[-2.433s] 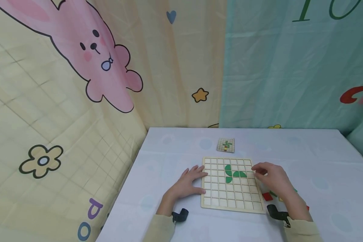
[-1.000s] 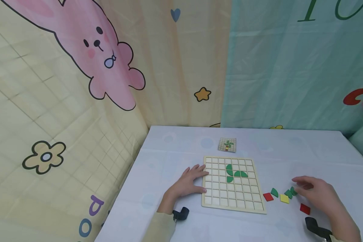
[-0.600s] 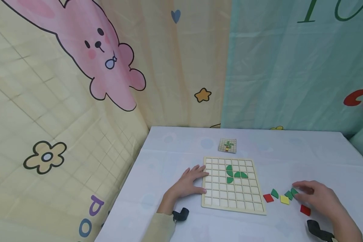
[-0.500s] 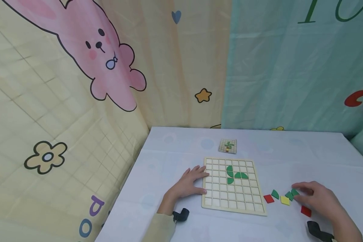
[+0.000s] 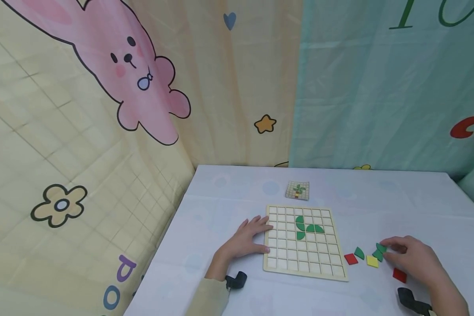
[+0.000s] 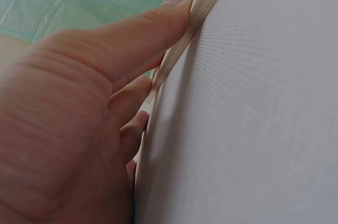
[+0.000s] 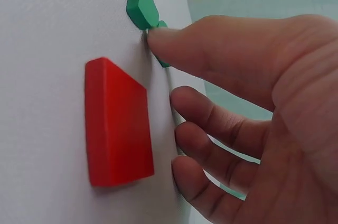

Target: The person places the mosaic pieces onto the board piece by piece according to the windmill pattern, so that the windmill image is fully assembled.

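Observation:
My left hand lies at the left edge of a wooden grid board, fingers spread, thumb and fingertips touching its rim. In the left wrist view the thumb presses against the board's edge. Several green quarter-circle tiles sit in the grid's upper middle. Right of the board, my right hand pinches a green quarter-circle tile between thumb and index finger. Another green tile lies right against it. In the right wrist view the thumb is at the green tile; the index finger is hidden.
Loose on the table are a red square tile, a green tile, a yellow square and a second red square beneath the right hand. A small pattern card lies behind the board. Printed curtains stand behind the table.
My right hand has gone from the board's right edge to the loose tiles and closed on a green one, which has shifted slightly left. The left hand keeps its place.

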Demonstrator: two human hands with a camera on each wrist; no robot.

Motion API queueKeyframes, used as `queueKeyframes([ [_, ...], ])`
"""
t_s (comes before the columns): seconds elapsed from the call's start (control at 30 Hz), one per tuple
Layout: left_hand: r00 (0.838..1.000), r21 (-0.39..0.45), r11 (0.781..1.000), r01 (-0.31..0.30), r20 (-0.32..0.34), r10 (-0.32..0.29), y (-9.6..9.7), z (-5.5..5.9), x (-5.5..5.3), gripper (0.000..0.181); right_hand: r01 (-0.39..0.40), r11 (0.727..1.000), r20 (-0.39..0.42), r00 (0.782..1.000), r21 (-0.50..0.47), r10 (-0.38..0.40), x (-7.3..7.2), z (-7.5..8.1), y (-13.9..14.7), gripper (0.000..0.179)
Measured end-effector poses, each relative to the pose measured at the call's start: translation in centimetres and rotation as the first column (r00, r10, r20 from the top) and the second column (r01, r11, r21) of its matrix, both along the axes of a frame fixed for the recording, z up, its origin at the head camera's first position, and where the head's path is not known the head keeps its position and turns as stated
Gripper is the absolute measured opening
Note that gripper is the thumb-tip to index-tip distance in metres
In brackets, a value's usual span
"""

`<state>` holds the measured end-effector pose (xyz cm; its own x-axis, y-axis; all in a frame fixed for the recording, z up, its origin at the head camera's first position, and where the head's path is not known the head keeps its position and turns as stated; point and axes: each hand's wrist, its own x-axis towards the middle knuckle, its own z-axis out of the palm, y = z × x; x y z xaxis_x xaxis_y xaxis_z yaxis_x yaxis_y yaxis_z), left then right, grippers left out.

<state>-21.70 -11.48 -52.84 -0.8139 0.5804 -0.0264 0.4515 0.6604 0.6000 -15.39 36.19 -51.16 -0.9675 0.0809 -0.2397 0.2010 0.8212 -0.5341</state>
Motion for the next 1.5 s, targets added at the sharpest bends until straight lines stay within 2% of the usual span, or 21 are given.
queueKeyframes([
  [0.27,1.0,-0.005,1.0,-0.005,0.002,0.005,0.1,0.0,0.0,0.072,0.031,0.999,0.005,0.999,0.005,-0.031,-0.2,0.1,-0.3,0.056],
  [0.87,1.0,-0.003,1.0,-0.019,0.001,0.019,0.1,-0.2,0.0,0.072,0.072,0.997,-0.008,0.997,-0.015,-0.072,-0.6,0.1,-1.0,0.04],
  [1.2,1.0,-0.001,1.0,-0.012,-0.002,0.012,0.1,-0.1,0.0,0.073,0.081,0.997,-0.107,0.991,-0.013,-0.082,-0.5,-0.2,-1.1,0.025],
  [1.5,1.0,-0.005,1.0,-0.012,-0.001,0.012,0.1,0.1,0.1,0.072,0.076,0.997,-0.136,0.988,0.0,-0.075,-0.5,0.3,-1.3,0.023],
])
